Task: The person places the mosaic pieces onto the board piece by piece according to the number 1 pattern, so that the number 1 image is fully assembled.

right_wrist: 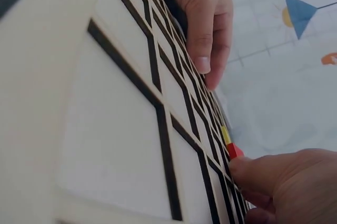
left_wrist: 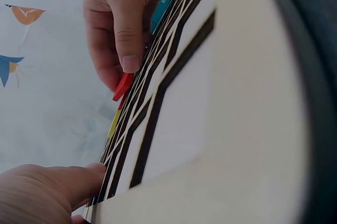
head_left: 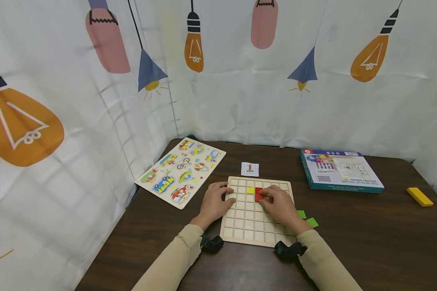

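A wooden grid board (head_left: 239, 223) lies on the table. My left hand (head_left: 215, 202) rests at its left edge, thumb and index fingertip on the grid. My right hand (head_left: 279, 204) pinches a red square tile (left_wrist: 123, 86) over the upper middle of the board. That tile is tilted in the left wrist view, with more red just beneath it. Beside the red, a yellow tile (head_left: 250, 190) sits in the grid. Two green tiles (head_left: 312, 222) lie by the board's right edge, partly behind my right forearm.
Behind the board lies a small pattern card (head_left: 249, 169). A picture puzzle board (head_left: 183, 171) is at the left, near the curtain. At the right are a flat box (head_left: 344, 171) and a yellow block (head_left: 420, 197). A printed curtain (head_left: 236, 101) borders the table.
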`<state>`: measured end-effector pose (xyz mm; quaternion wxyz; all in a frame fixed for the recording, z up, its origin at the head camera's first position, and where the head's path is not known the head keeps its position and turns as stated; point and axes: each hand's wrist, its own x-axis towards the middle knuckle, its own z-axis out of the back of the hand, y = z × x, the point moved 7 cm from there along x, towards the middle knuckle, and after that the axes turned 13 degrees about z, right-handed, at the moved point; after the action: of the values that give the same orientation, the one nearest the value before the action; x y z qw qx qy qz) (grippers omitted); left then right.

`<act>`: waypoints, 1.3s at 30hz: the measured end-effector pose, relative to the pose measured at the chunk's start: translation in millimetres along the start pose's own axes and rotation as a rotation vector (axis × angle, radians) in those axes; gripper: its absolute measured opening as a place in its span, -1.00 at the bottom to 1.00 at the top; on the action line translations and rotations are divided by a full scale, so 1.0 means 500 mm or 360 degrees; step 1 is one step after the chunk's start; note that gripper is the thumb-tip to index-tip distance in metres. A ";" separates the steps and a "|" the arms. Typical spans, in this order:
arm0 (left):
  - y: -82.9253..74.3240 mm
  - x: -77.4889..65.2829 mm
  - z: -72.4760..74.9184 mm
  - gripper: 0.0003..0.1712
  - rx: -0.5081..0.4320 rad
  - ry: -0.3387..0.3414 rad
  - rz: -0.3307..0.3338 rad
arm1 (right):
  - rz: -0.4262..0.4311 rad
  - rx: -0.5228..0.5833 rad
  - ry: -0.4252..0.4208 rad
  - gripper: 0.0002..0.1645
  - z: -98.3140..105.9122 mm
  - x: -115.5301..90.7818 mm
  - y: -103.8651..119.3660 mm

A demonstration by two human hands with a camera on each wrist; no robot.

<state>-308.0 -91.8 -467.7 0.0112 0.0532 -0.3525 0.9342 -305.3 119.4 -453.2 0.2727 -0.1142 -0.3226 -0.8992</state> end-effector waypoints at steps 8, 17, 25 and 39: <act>-0.002 0.001 -0.002 -0.67 -0.0007 0.0013 0.0001 | -0.0011 -0.0008 -0.0017 -0.71 0.004 -0.004 -0.006; -0.003 0.002 -0.001 -0.68 -0.0009 0.0000 -0.0014 | -0.0022 0.0020 -0.0017 -0.74 0.005 -0.004 -0.006; -0.001 0.001 0.000 -0.68 -0.0003 0.0004 -0.0001 | 0.0007 0.0033 -0.0025 -0.72 0.003 -0.004 -0.009; 0.003 0.000 -0.004 -0.69 -0.0014 -0.0023 -0.0026 | -0.0024 0.0141 -0.0072 -0.74 0.022 -0.016 -0.013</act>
<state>-308.3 -91.6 -470.1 0.0166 0.0629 -0.3562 0.9322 -301.8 133.8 -451.2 0.2632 -0.1200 -0.3691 -0.8833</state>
